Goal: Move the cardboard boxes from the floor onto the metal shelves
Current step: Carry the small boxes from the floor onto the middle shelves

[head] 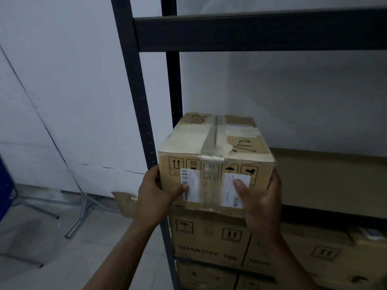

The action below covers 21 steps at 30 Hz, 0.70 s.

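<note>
A taped cardboard box (215,151) with white labels and handling symbols sits at the left end of a dark metal shelf (335,212), its front overhanging the shelf edge. My left hand (157,193) grips its lower left corner, thumb on a barcode label. My right hand (259,197) holds the lower right corner, thumb on the other label. Below, on the lower shelf levels, stand more cardboard boxes (209,239) marked "QUANTITY".
The shelf's dark upright post (136,97) runs just left of the box, and an upper shelf beam (259,32) crosses above. White walls lie behind. On the tiled floor at left are a metal stand's legs (81,214) and a blue object (5,189).
</note>
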Motion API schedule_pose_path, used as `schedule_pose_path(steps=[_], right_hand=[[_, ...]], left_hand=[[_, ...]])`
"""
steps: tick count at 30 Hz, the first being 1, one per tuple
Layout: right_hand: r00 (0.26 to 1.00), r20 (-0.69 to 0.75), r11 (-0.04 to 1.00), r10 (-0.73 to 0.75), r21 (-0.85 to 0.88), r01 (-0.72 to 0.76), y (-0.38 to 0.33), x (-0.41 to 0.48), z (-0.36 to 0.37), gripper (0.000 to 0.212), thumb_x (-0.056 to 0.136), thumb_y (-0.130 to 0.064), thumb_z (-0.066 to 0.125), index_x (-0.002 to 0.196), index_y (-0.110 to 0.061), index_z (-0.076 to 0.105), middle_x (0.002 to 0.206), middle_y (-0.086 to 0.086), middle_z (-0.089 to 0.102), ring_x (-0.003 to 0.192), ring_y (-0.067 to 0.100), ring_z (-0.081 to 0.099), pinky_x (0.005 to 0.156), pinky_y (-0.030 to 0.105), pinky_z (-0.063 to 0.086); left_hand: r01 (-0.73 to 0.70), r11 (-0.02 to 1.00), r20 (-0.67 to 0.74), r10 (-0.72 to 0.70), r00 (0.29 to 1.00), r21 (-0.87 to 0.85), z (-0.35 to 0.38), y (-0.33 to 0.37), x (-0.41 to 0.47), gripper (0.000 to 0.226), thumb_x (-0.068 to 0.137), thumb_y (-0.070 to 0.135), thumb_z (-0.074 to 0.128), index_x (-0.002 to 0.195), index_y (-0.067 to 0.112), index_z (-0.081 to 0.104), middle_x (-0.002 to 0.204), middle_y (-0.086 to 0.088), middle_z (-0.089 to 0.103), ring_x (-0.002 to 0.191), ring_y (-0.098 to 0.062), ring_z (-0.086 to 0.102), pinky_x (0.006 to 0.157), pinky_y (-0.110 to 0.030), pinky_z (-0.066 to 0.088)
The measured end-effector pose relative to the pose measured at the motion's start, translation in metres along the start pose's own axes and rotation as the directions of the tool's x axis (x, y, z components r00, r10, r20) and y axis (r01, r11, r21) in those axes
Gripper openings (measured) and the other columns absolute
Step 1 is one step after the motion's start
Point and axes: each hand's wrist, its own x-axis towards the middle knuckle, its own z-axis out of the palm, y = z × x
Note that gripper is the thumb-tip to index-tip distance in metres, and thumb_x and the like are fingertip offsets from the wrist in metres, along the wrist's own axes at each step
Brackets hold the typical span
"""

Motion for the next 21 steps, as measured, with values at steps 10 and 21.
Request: schedule_pose_path(steps=[10,21], right_hand=[[0.998,0.04,0.999,0.046,0.027,-0.047,0.025,0.017,0.04,0.053,0.081,-0.058,0.071,0.129,-0.052,0.048,0.123,-0.02,0.064,0.108,-0.002,0.065,0.073,0.016,0.057],[0.954,0.209,0.977,0.213,-0.051,-0.207,0.04,0.038,0.037,0.044,0.075,-0.069,0.061,0.115,-0.072,0.042,0.117,-0.03,0.065,0.105,-0.003,0.066,0.081,0.028,0.056]], left_hand=[[-0.06,0.997,-0.039,0.062,0.997,0.057,-0.022,-0.037,0.068,0.123,0.052,0.034,0.097,0.149,0.035,0.021,0.147,0.007,0.032,0.125,-0.011,0.041,0.094,-0.022,0.043],[0.047,0.967,0.294,0.029,0.955,-0.25,-0.024,-0.051,0.106,0.073,0.06,0.021,0.088,0.124,0.01,0.055,0.112,0.0,0.075,0.103,-0.018,0.072,0.074,-0.028,0.061]])
